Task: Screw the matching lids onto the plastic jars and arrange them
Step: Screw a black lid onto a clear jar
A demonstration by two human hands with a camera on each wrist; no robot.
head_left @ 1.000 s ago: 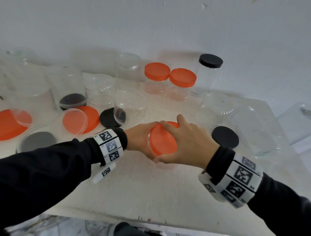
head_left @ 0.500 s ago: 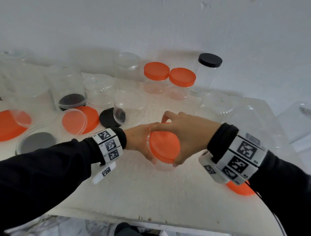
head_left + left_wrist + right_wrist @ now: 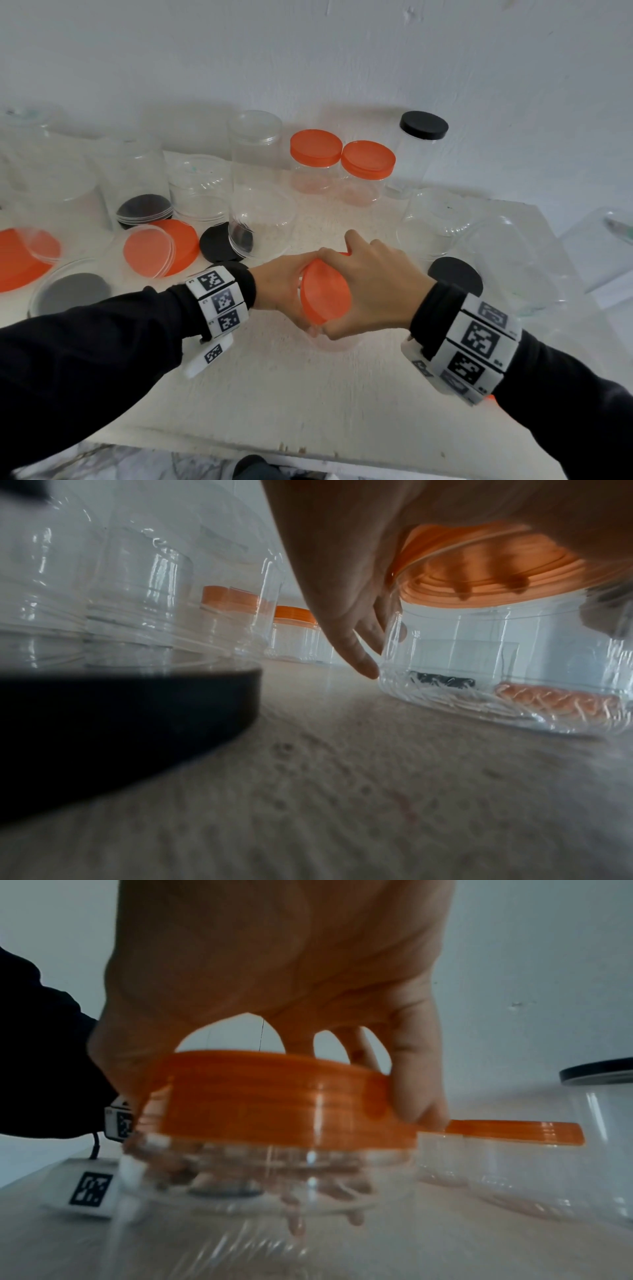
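Observation:
A short clear plastic jar (image 3: 496, 674) stands on the white table (image 3: 274, 394) near its middle, capped by an orange lid (image 3: 323, 296). My right hand (image 3: 370, 291) arches over the lid, and its fingers and thumb grip the rim (image 3: 274, 1096). My left hand (image 3: 281, 291) holds the jar's side from the left, its fingers (image 3: 359, 653) curled against the clear wall. The jar's body is mostly hidden by both hands in the head view.
Two orange-lidded jars (image 3: 339, 161) and a tall black-lidded jar (image 3: 423, 137) stand at the back. Open clear jars (image 3: 257, 178) crowd the left and right. Loose orange lids (image 3: 171, 246) and black lids (image 3: 455, 279) lie around the hands.
My right hand has turned on the orange lid, its wrist swinging out and back again. The left hand and the jar have stayed in place.

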